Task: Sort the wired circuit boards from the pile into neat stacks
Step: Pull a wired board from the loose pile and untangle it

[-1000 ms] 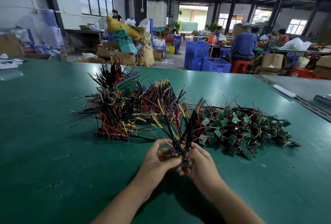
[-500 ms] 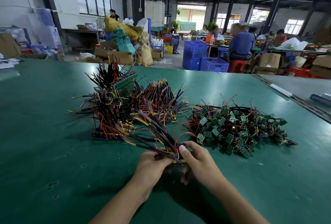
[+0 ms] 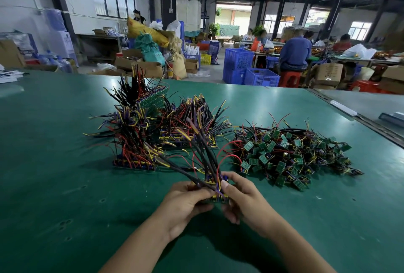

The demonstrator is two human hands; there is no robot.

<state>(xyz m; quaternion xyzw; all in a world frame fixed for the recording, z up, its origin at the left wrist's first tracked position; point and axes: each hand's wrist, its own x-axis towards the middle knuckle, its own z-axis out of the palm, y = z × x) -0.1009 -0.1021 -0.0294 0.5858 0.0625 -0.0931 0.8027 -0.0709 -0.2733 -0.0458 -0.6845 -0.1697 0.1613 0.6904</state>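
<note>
Two hands (image 3: 185, 205) (image 3: 244, 198), gripping boards (image 3: 215, 199) (table (image 3: 65, 185) edges distant)

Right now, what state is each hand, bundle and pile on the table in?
held bundle, gripped on two sides, wires fanning up and left
left hand, grips the held bundle
right hand, pinches the held bundle
sorted stacks, resting on the table, wires sticking up
loose pile, tangled heap, no hand on it

We can read no lettering anywhere. The cardboard box (image 3: 329, 74) at two o'clock carries dark print, and the water dispenser (image 3: 64, 44) at ten o'clock a blue mark, but both are too small and blurred for us.
</note>
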